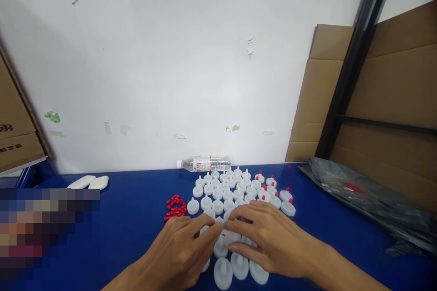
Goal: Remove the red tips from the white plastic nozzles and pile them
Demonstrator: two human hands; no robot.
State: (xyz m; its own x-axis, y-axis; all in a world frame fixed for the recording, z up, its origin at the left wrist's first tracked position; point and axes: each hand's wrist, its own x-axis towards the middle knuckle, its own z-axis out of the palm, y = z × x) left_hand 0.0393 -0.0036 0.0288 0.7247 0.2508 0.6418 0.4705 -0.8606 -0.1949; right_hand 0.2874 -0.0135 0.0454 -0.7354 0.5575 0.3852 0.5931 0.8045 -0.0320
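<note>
Many white plastic spout caps (217, 206), round with a thin upright nozzle, stand close together on the blue table. My left hand (180, 245) reaches in from the lower left, its thumb and index finger pinched at the middle of the group; whatever is in the pinch is too small to make out. My right hand (266, 236) is curled around a white spout cap (232, 237), its fingertips almost meeting those of the left. Small red tips (175, 209) lie in a pile left of the caps. Several caps at the right, such as one spout cap (288, 208), carry a red tip on the nozzle.
A clear plastic bottle (205, 163) lies on its side against the wall. Two white rounded objects (99, 183) rest at the left of the blue table (136, 218). Grey plastic bags (362, 200) lie at the right, below cardboard (392, 86) and a dark metal post (344, 72).
</note>
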